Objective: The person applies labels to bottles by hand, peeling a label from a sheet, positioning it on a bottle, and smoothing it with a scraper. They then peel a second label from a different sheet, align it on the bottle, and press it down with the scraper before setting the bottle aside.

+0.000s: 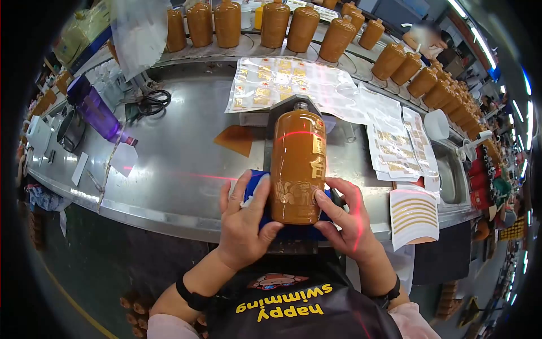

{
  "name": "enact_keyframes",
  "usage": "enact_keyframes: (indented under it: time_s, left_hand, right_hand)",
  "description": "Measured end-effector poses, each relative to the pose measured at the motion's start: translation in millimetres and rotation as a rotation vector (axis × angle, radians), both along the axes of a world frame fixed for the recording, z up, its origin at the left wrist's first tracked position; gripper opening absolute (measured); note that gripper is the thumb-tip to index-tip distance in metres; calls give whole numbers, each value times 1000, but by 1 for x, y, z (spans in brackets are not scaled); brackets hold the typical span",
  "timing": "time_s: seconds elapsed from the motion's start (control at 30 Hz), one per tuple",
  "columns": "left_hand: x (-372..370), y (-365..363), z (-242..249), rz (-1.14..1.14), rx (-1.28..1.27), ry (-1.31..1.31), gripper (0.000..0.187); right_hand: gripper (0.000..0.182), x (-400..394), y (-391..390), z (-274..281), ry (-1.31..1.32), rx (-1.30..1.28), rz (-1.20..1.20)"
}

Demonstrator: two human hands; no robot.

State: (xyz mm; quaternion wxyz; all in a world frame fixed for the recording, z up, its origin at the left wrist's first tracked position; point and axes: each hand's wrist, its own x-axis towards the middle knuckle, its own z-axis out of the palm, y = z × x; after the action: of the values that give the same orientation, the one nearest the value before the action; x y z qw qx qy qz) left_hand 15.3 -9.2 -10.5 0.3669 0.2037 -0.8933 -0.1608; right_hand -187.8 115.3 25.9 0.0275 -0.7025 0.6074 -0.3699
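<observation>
At six o'clock in the head view, I note a brown bottle (297, 166) lying on its side in a dark cradle (280, 113), neck toward twelve, apparently so it cannot roll. My left hand (246, 220) is spread and pressed on a blue cloth (255, 186) against the bottle's base at its nine o'clock side, thumb on the glaze. My right hand (349, 217) cups the three o'clock side with fingers loosely open, steadying it. A red laser line (299, 134) crosses the bottle, seemingly an alignment mark. Label sheets (282, 82) lie at twelve, within reach. More bottles (305, 25) stand along the far conveyor.
</observation>
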Motion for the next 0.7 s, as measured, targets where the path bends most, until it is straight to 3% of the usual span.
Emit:
enact_keyframes:
  time_s: [0.07,0.2,0.37,0.47,0.6,0.7]
  left_hand:
    - [4,-1,-8,-18,111,27,70]
    - [-20,4,24,-4,-64,-76,83]
    - [-13,-11,-6,-88,177,21,97]
    - [-15,-3,0,-15,117,-57,96]
    - [-19,-6,4,-28,-4,-130,101]
    - [-15,-10,-7,-82,126,-103,105]
  right_hand:
    - [67,-1,-2,-1,0,-7,13]
    - [67,-2,-1,-1,27,-24,11]
    - [68,-5,1,1,73,-52,-6]
    - [68,-9,2,-1,62,-72,-10]
    - [63,-13,4,-2,45,-57,-22]
    - [53,-19,9,-8,5,-48,-85]
